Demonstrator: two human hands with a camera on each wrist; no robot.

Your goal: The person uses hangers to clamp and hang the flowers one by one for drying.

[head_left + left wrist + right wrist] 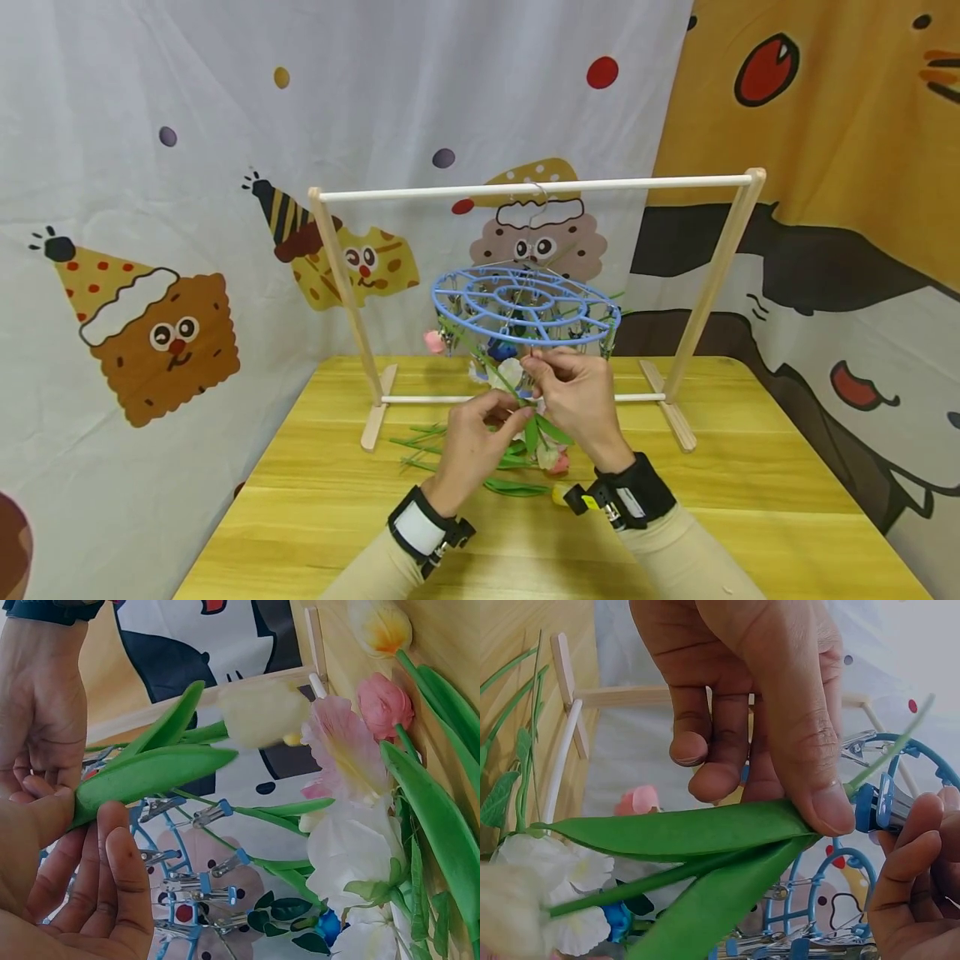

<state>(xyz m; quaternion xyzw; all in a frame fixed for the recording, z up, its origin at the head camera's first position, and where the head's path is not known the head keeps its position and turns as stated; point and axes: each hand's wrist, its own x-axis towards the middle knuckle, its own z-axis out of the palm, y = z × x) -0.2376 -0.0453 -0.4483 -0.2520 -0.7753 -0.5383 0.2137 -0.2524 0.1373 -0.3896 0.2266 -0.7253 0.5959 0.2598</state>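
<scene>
Fingers point(832, 802) of the right hand point(581, 400) pinch a green artificial flower stem point(705, 832) beside a blue clip point(877, 806); the left hand point(480, 437) grips it too, and it may slip if the clip closes off-centre.

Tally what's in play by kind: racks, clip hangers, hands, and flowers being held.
Pale wooden rail rack: 1
Blue plastic round clip hanger: 1
Hands, left hand and right hand: 2
Green-leaved artificial tulip, pinched by both hands: 1
Total: 5
The loose flowers on the table overlap too much to count.
</scene>
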